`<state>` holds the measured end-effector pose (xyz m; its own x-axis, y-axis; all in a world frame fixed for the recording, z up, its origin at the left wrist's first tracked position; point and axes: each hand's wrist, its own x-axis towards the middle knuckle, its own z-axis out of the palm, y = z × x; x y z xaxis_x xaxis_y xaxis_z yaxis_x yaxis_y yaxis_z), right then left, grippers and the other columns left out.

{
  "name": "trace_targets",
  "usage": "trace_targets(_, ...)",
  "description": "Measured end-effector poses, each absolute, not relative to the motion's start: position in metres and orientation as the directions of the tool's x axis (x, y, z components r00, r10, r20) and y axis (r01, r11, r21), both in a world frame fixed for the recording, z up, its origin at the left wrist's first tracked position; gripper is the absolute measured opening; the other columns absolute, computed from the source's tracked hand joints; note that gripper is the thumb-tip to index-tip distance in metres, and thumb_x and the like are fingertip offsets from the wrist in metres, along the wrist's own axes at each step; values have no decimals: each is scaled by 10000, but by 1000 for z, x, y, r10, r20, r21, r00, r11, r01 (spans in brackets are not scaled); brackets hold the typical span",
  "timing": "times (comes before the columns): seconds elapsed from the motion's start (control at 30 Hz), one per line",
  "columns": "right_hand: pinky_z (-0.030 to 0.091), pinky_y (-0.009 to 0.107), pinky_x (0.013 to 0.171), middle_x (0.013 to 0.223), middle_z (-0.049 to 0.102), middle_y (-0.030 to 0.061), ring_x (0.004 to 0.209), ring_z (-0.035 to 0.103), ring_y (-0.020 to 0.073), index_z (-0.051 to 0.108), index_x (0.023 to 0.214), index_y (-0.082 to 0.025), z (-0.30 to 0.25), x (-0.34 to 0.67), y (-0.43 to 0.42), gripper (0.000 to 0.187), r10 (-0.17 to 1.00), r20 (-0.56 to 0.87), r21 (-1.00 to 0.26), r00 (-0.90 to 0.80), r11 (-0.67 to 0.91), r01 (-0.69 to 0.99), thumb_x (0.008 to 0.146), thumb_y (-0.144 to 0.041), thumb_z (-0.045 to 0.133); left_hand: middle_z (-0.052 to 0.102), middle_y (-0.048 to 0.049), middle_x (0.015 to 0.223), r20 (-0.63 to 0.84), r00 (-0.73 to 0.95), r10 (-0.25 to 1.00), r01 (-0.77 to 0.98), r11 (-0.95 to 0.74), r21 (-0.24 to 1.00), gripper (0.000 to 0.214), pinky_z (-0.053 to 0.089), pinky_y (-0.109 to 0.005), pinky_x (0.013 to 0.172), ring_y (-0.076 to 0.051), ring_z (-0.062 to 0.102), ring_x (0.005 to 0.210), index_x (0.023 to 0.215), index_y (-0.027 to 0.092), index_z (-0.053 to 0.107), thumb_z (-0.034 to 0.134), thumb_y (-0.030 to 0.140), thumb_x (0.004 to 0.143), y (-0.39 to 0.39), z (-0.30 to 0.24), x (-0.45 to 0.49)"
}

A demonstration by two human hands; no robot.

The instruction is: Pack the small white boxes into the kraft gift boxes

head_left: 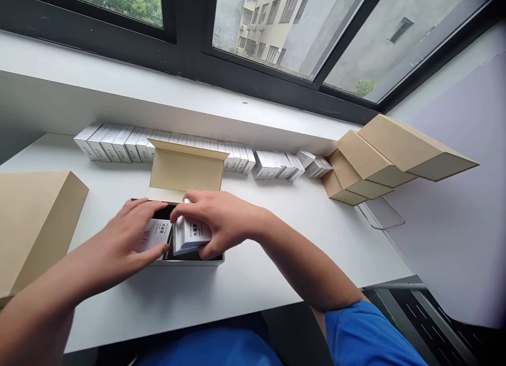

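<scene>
Fingers point(200, 210) of the right hand point(225, 218) are being curled over the top of a small white cardboard carton with dark printed lettering point(192, 238), and the thumb is being pressed against its lower right corner, so the carton is being gripped firmly. It is being held tilted, its lower part sunk into the right half of an open kraft-brown cardboard box with a black interior point(190, 260).

Fingers point(144, 212) of the left hand point(126, 239) are being laid almost straight across a second small white carton marked with a large pinkish character point(155, 234), the thumb being set along its near edge. This carton is being held lightly in the left half of the same box, just beside the first. How deep either carton is sitting is being hidden by the hands.

The box's hinged kraft lid point(184, 171) is being propped upright behind both hands. The box itself is being carried by a white tabletop point(256, 282).

Along the back wall a long row of matching white cartons point(166, 145) is being kept standing side by side. At the far right four closed kraft-brown boxes point(379, 155) are being leaned one upon another like fallen dominoes. A larger closed kraft-brown box point(35, 224) is being kept at the left edge, well apart from the open one.
</scene>
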<state>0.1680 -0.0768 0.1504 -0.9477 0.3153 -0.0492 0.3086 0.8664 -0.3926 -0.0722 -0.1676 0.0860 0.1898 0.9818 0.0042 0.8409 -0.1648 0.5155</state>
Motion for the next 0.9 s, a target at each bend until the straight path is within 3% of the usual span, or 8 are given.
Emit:
trace_targets(0.13,397,251,644,1100,537,33,869,562,175,591,1268,-263,147,165,-81,620,198,-43,-485,-979,853,193,692,-304,818,485,-55,1531,107,-32,994,814,-36,580,695,327,-544,1215,-323,411,1451,1483,321,411,508,685,899,-180,81,-93)
trace_targets(0.23,399,258,632,1094,542,38,853,563,176,586,1257,-245,141,165,-78,601,284,-130,-442,-950,841,312,704,-335,803,295,-44,1679,99,-71,993,727,-17,687,750,238,-587,1260,-325,280,1546,1558,335,303,491,679,918,-182,60,-99)
trace_targets(0.37,382,265,590,1041,567,41,836,582,192,611,1166,-236,129,158,-73,509,410,-240,-300,-880,831,469,705,-360,784,237,-21,1711,69,-72,995,414,-33,910,652,144,-577,1294,-316,194,1583,1496,340,392,488,659,936,-180,31,-97)
trace_targets(0.47,402,279,577,1079,610,57,839,628,209,647,1140,-240,119,151,-75,445,398,-344,-248,-850,835,492,737,-391,762,216,-79,1711,-6,-102,995,107,17,994,832,223,-602,1266,-383,216,1566,1540,302,292,506,739,865,-177,18,-91)
trace_targets(0.53,464,309,637,1180,625,78,918,660,244,647,1213,-254,113,150,-77,501,390,-379,-254,-839,828,500,779,-481,751,250,-137,1684,-51,-123,991,25,54,998,1015,270,-603,1247,-430,272,1532,1562,256,226,548,809,775,-175,11,-88)
trace_targets(0.67,520,423,888,1337,606,99,1149,641,315,616,1325,-270,109,159,-80,635,405,-381,-423,-831,723,547,888,-728,571,325,-167,1633,-94,-119,988,26,98,995,1066,294,-617,1227,-467,342,1482,1546,230,255,560,840,725,-176,9,-84)
trace_targets(0.77,508,429,957,1318,642,88,1200,628,298,642,1274,-264,113,170,-86,560,470,-341,-572,-814,583,577,983,-696,436,317,-108,1652,-166,-92,982,40,170,985,887,315,-613,1216,-446,334,1489,1536,286,291,517,762,823,-182,19,-81)
trace_targets(0.9,531,391,942,1329,663,70,1152,651,242,600,1325,-271,121,189,-84,495,615,-122,-750,-779,457,479,986,-624,523,402,-75,1615,-215,-72,974,99,222,970,836,405,-534,1185,-410,373,1472,1515,301,331,637,648,819,-184,33,-84)
